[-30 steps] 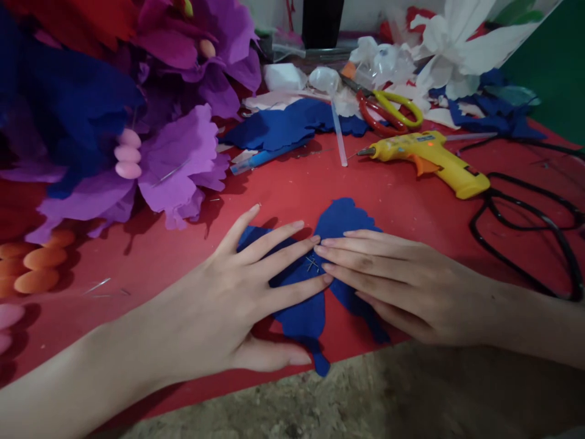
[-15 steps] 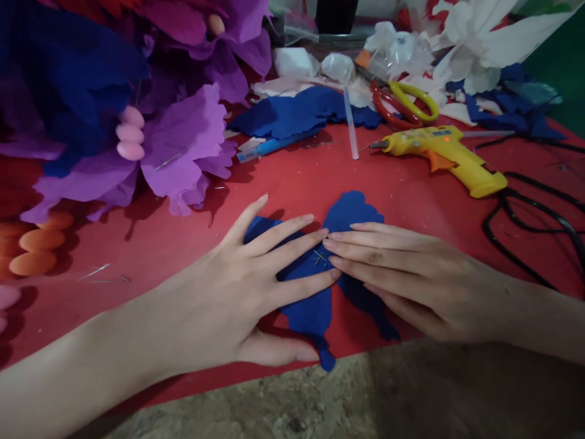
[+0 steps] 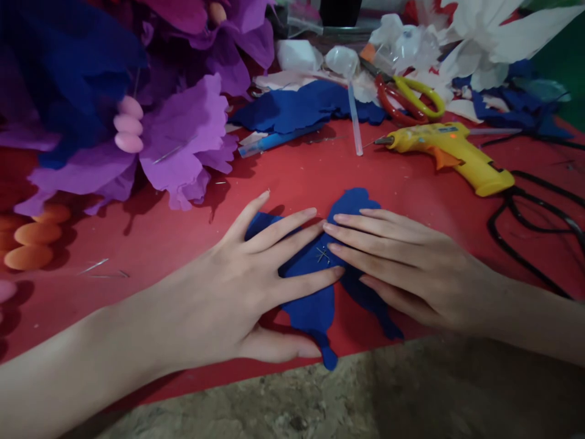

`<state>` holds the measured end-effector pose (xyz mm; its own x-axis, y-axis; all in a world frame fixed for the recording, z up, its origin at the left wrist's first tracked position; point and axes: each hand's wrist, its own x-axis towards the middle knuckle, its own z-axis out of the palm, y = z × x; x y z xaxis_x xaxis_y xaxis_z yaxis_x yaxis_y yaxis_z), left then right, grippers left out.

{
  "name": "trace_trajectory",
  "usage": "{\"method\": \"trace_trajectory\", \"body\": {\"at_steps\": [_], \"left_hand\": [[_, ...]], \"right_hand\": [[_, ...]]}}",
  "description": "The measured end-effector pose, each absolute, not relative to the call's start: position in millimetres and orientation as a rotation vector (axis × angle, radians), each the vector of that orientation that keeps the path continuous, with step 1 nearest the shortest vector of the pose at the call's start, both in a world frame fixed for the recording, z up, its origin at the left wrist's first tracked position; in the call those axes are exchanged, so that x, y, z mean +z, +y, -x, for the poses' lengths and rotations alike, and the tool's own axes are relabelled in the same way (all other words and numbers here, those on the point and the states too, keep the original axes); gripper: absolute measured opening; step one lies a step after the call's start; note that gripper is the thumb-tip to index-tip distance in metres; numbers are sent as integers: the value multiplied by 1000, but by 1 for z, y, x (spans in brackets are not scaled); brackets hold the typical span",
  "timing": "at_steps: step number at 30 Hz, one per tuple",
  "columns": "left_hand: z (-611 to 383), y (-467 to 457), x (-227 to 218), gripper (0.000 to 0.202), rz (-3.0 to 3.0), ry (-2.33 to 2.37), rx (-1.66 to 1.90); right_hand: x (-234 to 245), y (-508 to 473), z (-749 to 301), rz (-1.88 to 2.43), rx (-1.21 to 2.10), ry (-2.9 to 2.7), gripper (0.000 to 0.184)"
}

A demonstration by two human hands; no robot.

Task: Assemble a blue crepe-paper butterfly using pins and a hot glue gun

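Two dark blue paper petals (image 3: 315, 305) lie overlapping on the red table surface (image 3: 301, 177) near its front edge. My left hand (image 3: 237, 286) lies flat on the left petal with its fingers spread. From the right, my right hand (image 3: 402, 262) presses flat on the other petal, fingers stretched out. The fingertips of both hands meet over the overlap, where thin shiny strands (image 3: 322, 255) show on the blue paper. Neither hand grips anything.
Big purple and blue paper flowers (image 3: 178, 140) fill the left. A yellow glue gun (image 3: 457, 155) with a black cord (image 3: 534, 225) lies at the right. Behind are red-and-yellow scissors (image 3: 409, 100), a clear glue stick (image 3: 355, 125), blue paper scraps (image 3: 301, 107), white paper flowers (image 3: 484, 42); orange beads (image 3: 31, 235) at left.
Both hands stay flat on the blue petals; my right fingers have spread slightly. The view has shifted a little, so everything on the table sits higher and more to the right.
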<state>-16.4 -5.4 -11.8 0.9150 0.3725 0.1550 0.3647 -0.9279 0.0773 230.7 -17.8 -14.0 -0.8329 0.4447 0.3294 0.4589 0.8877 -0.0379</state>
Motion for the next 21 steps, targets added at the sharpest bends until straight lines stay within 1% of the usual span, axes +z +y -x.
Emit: {"method": "trace_trajectory", "body": {"at_steps": [5, 10, 13, 18, 21], "left_hand": [[15, -5, -10, 60, -3087, 572, 243], [15, -6, -9, 59, -3095, 572, 241], [18, -8, -7, 59, -3076, 608, 205], [27, -16, -4, 64, -3006, 641, 255], [33, -26, -7, 74, -3007, 667, 284]], "right_hand": [[-15, -19, -229, 681, -119, -2762, 34], [-16, -22, -226, 729, -109, -2728, 33], [-17, -23, -227, 742, -45, -2675, 33], [-18, -21, -227, 803, 41, -2609, 36], [-17, -20, -223, 828, 5, -2659, 39]]}}
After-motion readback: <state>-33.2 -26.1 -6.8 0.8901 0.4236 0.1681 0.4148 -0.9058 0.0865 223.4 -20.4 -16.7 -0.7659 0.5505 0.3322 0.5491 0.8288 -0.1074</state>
